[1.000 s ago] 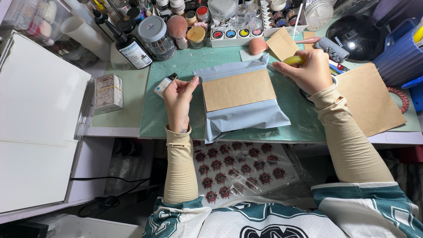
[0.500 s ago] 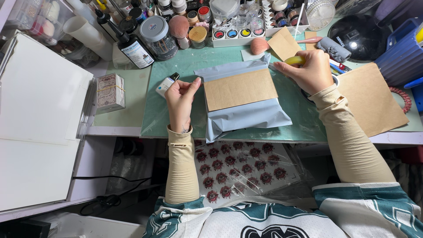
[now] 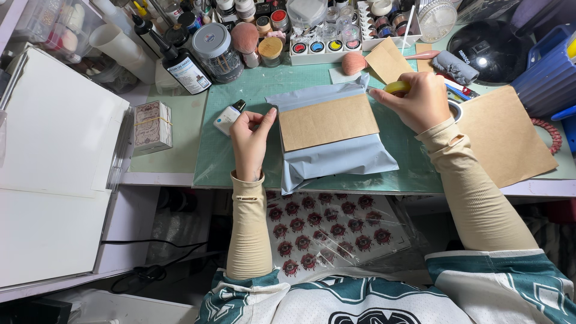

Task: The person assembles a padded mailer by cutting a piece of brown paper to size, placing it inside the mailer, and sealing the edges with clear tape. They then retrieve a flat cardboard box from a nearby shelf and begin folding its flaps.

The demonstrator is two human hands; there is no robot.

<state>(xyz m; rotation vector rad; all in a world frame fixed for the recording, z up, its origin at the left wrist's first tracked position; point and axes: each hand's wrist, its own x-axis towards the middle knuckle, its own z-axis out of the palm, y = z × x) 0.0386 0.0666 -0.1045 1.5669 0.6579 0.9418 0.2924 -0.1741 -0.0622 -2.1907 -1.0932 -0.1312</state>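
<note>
Poly mailer [image 3: 336, 157], pale blue-grey, lying flat near the middle of the green cutting mat [image 3: 240, 90], its open flap pointing to the far side; a brown cardboard sheet [image 3: 328, 121] lies on top of it, covering the far half.

Handling, as judged: the film looks thin, soft and slick, likely light and prone to sliding on the mat; the cardboard looks stiff and flat, and gives the packet its only firmness. Best held at the edges, where card and film overlap, or pinned flat with a palm; the loose flap would crumple if pulled.

Left hand [image 3: 251, 141]: rests on the mat at the left edge of the mailer, fingers curled loosely, fingertips touching the cardboard's left edge; clamped on nothing that shows. A small white device [image 3: 228, 117] lies just beside it on the left.

Right hand [image 3: 420, 102]: at the far right corner of the mailer, fingers closed around a yellow object [image 3: 396, 87].

Nearby: larger cardboard sheet [image 3: 504, 135] to the right; paint pots [image 3: 324, 45] and dark bottles [image 3: 180, 60] along the far side; small patterned box [image 3: 151, 125] to the left.

Hard to make out: what the yellow object is, most of it hidden in the fist; whether anything is inside the mailer; the sheet of red printed motifs [image 3: 327, 231] under the desk edge is blurred by clear wrap
</note>
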